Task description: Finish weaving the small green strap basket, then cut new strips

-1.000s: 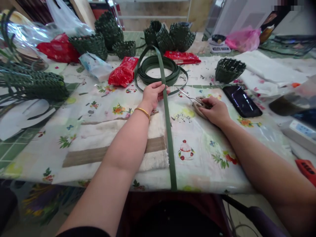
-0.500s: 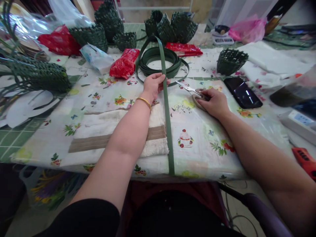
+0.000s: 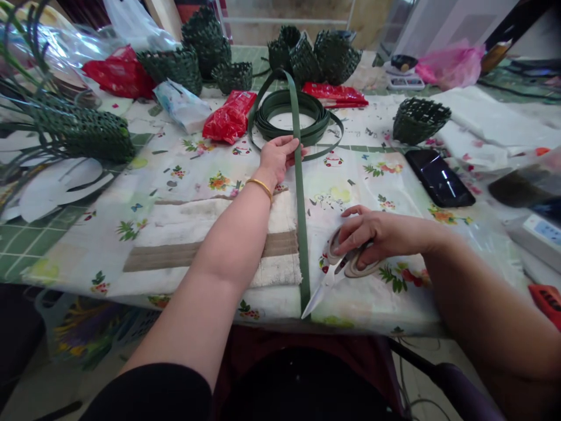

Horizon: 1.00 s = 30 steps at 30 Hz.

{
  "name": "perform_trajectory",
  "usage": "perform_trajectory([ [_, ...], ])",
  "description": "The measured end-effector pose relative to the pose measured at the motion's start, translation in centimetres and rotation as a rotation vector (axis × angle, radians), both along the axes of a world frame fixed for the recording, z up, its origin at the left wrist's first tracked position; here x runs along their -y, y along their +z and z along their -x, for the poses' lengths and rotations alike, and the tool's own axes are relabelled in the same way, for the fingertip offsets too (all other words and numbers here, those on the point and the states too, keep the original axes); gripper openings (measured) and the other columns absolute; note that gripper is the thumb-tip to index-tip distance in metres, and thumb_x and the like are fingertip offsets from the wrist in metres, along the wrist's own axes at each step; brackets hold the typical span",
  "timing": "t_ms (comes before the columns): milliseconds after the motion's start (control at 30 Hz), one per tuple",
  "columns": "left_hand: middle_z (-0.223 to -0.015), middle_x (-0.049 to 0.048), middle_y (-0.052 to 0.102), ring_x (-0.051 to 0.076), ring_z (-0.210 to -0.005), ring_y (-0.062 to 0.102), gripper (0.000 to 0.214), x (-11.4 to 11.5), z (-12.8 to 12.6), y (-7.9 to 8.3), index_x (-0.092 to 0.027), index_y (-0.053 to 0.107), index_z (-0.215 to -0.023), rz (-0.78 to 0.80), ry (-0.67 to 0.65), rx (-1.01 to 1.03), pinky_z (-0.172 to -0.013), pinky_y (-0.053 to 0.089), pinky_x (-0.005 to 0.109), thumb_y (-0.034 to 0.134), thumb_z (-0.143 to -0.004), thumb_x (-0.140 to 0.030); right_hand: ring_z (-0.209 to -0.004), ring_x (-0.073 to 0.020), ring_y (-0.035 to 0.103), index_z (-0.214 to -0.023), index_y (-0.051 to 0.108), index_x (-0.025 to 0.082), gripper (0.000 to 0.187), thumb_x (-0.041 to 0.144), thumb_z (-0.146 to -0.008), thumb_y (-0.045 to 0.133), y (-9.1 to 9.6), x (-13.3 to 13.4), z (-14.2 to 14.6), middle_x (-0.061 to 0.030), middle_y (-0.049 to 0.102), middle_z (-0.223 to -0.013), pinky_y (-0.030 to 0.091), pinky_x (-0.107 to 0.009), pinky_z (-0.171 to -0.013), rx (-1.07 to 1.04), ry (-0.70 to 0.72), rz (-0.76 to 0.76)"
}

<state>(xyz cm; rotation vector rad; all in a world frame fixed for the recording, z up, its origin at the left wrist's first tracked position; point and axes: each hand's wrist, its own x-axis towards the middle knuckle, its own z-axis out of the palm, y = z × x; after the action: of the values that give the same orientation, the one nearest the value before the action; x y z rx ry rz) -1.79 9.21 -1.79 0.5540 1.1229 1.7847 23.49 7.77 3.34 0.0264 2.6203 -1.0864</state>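
Observation:
A flat green strap runs from a coil of the same strap toward the table's front edge. My left hand pinches the strap between thumb and fingers, just in front of the coil. In my right hand is a pair of scissors, fingers through the handles, blades pointing down and left. Their tips touch or overlap the strap's near end at the table edge. Left of the strap lies a folded cream cloth with brown stripes, partly hidden under my left forearm.
Several woven green baskets stand at the back, and one small basket at right. A black phone lies near it. Red packets sit left of the coil. An unfinished weave with loose strands is at far left.
My right hand has brought the scissors from beside the coil toward me, turning the blades from far left to the strap's near end. My left hand keeps its pinch; the view has shifted slightly.

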Motion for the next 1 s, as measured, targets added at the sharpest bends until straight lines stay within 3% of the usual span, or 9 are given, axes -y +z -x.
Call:
perform_trajectory([
  [200,-0.063,0.0011,0.064,0.018,-0.080,0.069,0.009,0.0,0.0,0.0,-0.015,0.058,-0.077,0.005,0.006,0.010,-0.080,0.053,0.031,0.059,-0.081,-0.006,-0.097,-0.0187,0.060,-0.109,0.068,0.035,0.033,0.038,-0.076,0.067,-0.9,-1.0,-0.3,0.0007,0.069,-0.102,0.022,-0.039,-0.102,-0.089,-0.007,-0.105],
  [267,-0.063,0.0010,0.065,0.017,-0.074,0.069,0.009,0.1,0.0,0.0,-0.015,0.058,-0.076,0.010,0.003,0.008,-0.078,0.054,0.030,0.060,-0.080,-0.007,-0.099,-0.0203,0.060,-0.109,0.069,0.034,0.033,0.040,-0.077,0.066,-1.3,-2.2,-0.6,0.0000,0.069,-0.105,0.025,-0.039,-0.100,-0.116,-0.118,-0.198],
  [400,-0.062,0.0004,0.066,0.014,-0.066,0.068,0.009,0.2,0.0,0.1,-0.014,0.058,-0.079,0.032,0.009,0.015,-0.073,0.054,0.028,0.061,-0.079,-0.006,-0.097,-0.0244,0.061,-0.112,0.068,0.030,0.035,0.042,-0.080,0.059,-2.6,-4.6,-1.0,-0.0054,0.068,-0.108,0.032,-0.044,-0.095,-0.155,-0.479,-0.471],
  [500,-0.061,0.0001,0.066,0.013,-0.060,0.066,0.009,0.2,-0.2,0.3,-0.013,0.058,-0.081,0.037,0.010,0.014,-0.071,0.054,0.027,0.061,-0.079,-0.005,-0.094,-0.0255,0.061,-0.111,0.069,0.026,0.036,0.041,-0.080,0.057,-3.3,-5.3,-0.9,-0.0093,0.068,-0.106,0.038,-0.043,-0.090,-0.192,-0.580,-0.549],
  [667,-0.059,0.0009,0.065,0.013,-0.052,0.064,0.010,0.4,-0.3,0.7,-0.013,0.055,-0.080,0.072,0.009,0.031,-0.065,0.054,0.030,0.060,-0.078,-0.004,-0.092,-0.0266,0.061,-0.106,0.069,0.025,0.033,0.040,-0.078,0.058,-3.3,-5.1,-0.8,-0.0079,0.068,-0.100,0.040,-0.045,-0.088,-0.234,-0.645,-0.510],
  [767,-0.059,0.0011,0.064,0.015,-0.052,0.065,0.010,0.5,-0.4,0.7,-0.013,0.055,-0.080,0.103,0.001,0.057,-0.065,0.055,0.033,0.060,-0.078,-0.005,-0.079,-0.0226,0.061,-0.098,0.068,0.020,0.034,0.045,-0.075,0.060,-3.0,-5.5,-1.0,-0.0061,0.068,-0.087,0.045,-0.035,-0.071,-0.209,-0.806,-0.331],
  [867,-0.060,0.0037,0.065,0.017,-0.053,0.065,0.008,0.5,-0.7,0.7,-0.012,0.057,-0.078,0.132,-0.035,0.082,-0.065,0.055,0.035,0.062,-0.077,-0.005,-0.062,-0.0160,0.054,-0.088,0.063,0.018,0.039,0.054,-0.074,0.058,-2.8,-6.3,-0.9,-0.0013,0.060,-0.070,0.039,-0.027,-0.054,-0.184,-0.943,-0.232],
  [1000,-0.058,0.0069,0.066,0.017,-0.053,0.065,0.007,0.4,-1.0,0.8,-0.009,0.059,-0.073,0.145,-0.074,0.110,-0.066,0.056,0.034,0.060,-0.079,-0.005,-0.061,-0.0145,0.049,-0.081,0.058,0.019,0.040,0.058,-0.071,0.060,-2.4,-7.3,0.4,0.0010,0.054,-0.067,0.035,-0.025,-0.053,-0.109,-0.901,-0.275],
])
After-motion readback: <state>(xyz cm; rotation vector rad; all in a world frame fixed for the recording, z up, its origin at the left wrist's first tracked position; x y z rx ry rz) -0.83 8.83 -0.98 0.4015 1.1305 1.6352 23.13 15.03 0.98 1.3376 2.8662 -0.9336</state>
